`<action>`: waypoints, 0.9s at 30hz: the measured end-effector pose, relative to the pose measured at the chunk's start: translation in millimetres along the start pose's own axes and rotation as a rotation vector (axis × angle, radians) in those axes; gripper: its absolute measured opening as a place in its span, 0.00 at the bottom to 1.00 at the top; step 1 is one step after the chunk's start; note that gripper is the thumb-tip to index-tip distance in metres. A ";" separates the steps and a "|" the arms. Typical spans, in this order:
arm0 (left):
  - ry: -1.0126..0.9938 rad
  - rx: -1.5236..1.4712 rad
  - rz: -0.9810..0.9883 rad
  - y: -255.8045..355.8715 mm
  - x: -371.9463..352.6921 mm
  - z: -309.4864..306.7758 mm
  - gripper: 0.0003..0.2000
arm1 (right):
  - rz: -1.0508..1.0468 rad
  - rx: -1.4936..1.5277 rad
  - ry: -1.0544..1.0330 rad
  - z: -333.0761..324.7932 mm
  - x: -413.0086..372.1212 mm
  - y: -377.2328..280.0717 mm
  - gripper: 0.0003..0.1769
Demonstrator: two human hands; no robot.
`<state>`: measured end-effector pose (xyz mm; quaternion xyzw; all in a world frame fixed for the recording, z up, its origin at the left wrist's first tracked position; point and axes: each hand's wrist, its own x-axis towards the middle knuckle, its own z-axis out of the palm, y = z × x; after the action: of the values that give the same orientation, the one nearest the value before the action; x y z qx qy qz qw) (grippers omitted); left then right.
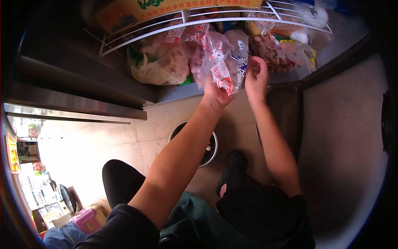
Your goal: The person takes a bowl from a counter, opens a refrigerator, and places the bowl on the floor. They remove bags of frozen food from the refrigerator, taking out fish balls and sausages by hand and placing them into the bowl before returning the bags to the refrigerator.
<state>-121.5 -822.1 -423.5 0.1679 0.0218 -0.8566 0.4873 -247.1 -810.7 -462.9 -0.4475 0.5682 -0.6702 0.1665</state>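
A clear plastic bag (222, 62) with red and dark-blue printing is in front of me at the freezer's edge. My left hand (218, 93) grips its lower end from below, fingers partly hidden behind the plastic. At the bag's right edge, my right hand (257, 79) has curled fingers, with thumb and fingertips against the plastic. What lies inside the bag is hard to make out. Left of it rests a knotted bag of pale food (161, 66). On the right lies a bag of dark reddish food (277, 54).
A white wire rack (182, 20) crosses above the bags, with a cardboard box (178, 10) behind it. Below my arms, a round metal-rimmed bin (214, 153) stands on the tiled floor. A dark container (284, 112) is right of my forearm. A pink case (89, 218) sits lower left.
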 end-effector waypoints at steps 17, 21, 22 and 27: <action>0.148 0.178 0.315 -41.3 -31.7 -4.0 0.13 | 0.016 0.002 0.100 21.3 -30.0 -41.8 0.05; 0.214 0.275 0.319 -30.0 -20.9 -6.4 0.12 | 0.020 -0.036 0.081 30.9 -20.0 -30.7 0.03; 0.217 0.274 0.319 -27.9 -17.9 -5.2 0.12 | 0.022 -0.037 0.079 32.2 -18.2 -30.1 0.03; 0.172 0.334 0.395 -29.5 -20.1 0.7 0.12 | -0.013 -0.079 0.015 34.1 -10.0 -23.3 0.03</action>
<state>-137.1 -790.1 -420.3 0.3191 -0.1115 -0.7193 0.6069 -208.1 -817.4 -447.4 -0.4524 0.5924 -0.6518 0.1400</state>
